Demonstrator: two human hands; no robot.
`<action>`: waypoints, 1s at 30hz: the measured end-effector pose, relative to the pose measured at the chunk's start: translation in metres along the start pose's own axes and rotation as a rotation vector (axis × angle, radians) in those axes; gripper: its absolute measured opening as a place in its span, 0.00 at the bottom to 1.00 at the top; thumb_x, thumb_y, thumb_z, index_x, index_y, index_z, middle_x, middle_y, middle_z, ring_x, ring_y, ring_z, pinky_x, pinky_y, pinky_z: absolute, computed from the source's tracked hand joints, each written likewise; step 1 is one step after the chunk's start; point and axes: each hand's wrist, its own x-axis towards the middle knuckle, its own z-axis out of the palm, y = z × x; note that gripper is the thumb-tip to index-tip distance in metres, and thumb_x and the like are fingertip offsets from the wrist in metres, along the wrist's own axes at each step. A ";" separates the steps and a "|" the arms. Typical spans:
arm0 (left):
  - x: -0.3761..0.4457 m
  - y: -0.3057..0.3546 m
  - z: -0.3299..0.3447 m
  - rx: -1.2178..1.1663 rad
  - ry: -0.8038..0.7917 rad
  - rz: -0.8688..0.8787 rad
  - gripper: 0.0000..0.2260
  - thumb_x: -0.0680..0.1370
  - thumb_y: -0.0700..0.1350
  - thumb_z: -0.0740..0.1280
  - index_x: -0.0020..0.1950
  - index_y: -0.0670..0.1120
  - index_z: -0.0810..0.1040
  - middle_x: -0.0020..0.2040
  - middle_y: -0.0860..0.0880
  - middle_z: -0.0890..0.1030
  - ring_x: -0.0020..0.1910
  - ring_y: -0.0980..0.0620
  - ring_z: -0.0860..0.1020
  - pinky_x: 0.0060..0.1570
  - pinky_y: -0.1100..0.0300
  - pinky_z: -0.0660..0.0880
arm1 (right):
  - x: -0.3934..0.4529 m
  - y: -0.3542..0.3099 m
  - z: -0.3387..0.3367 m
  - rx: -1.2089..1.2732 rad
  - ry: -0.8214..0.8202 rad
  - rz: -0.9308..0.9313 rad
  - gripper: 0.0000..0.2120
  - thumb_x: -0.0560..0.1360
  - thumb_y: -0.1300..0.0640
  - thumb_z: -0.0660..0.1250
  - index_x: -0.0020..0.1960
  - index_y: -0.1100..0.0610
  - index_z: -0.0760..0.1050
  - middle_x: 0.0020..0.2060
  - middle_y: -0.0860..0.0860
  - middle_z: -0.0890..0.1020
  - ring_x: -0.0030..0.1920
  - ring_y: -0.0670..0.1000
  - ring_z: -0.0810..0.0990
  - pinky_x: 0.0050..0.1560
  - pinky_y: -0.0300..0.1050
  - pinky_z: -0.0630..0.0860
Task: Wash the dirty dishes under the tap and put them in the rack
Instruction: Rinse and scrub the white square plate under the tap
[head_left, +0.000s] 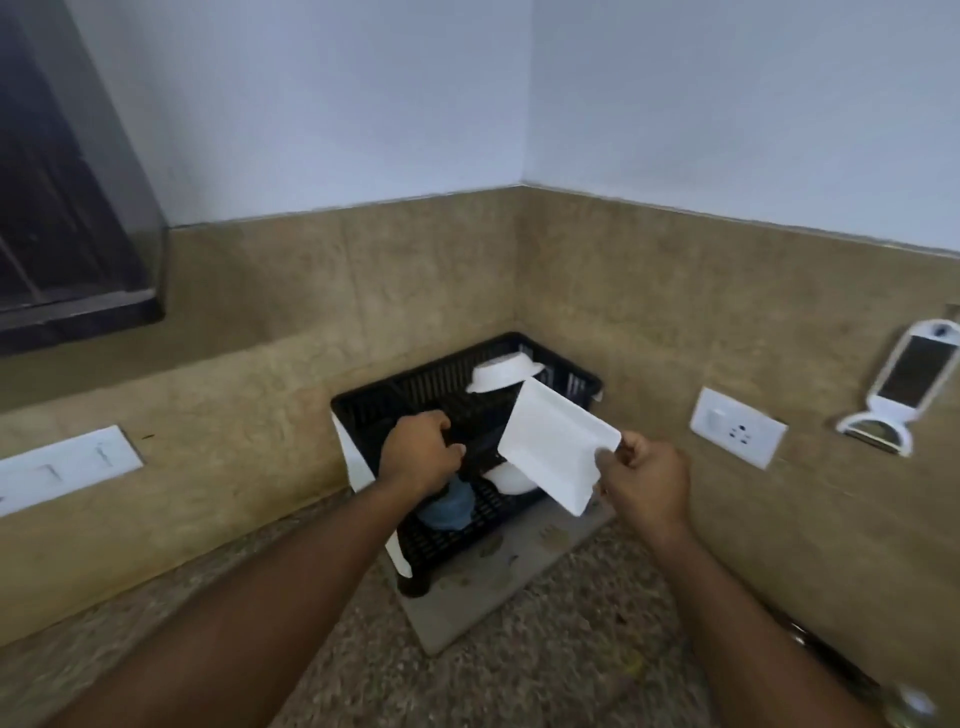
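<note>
Hands apart over a speckled stone tabletop (545, 675): right hand (647, 480) pinching the near corner of a white rectangular plate (558, 452), tilted above a black slatted plastic dish rack (415, 389) in the corner; left hand (418, 452) reaching into the rack with fingers curled, on what cannot be told. Inside the rack, two upturned white bowls, one at the back (506, 371), one under the plate (511, 478), and a blue cup (449, 506) below the left wrist.
</note>
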 end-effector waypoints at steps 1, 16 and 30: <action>0.016 -0.013 -0.004 0.070 -0.004 -0.012 0.21 0.76 0.56 0.74 0.64 0.45 0.80 0.52 0.46 0.84 0.50 0.46 0.82 0.48 0.54 0.80 | 0.018 -0.006 0.018 -0.070 0.009 -0.094 0.06 0.76 0.58 0.69 0.49 0.56 0.84 0.30 0.51 0.84 0.30 0.52 0.83 0.35 0.52 0.82; 0.141 -0.085 0.031 0.012 -0.243 -0.093 0.51 0.62 0.68 0.80 0.77 0.44 0.68 0.75 0.42 0.71 0.76 0.40 0.67 0.71 0.51 0.70 | 0.166 -0.043 0.222 -1.077 -0.299 -0.901 0.25 0.70 0.58 0.74 0.66 0.63 0.79 0.39 0.56 0.84 0.33 0.55 0.82 0.27 0.44 0.67; 0.144 -0.096 0.047 -0.181 -0.226 -0.182 0.73 0.57 0.66 0.83 0.83 0.41 0.39 0.84 0.45 0.57 0.80 0.46 0.62 0.75 0.51 0.67 | 0.171 -0.024 0.284 -1.252 -0.533 -1.202 0.22 0.81 0.61 0.57 0.74 0.66 0.66 0.58 0.60 0.80 0.54 0.58 0.82 0.43 0.50 0.76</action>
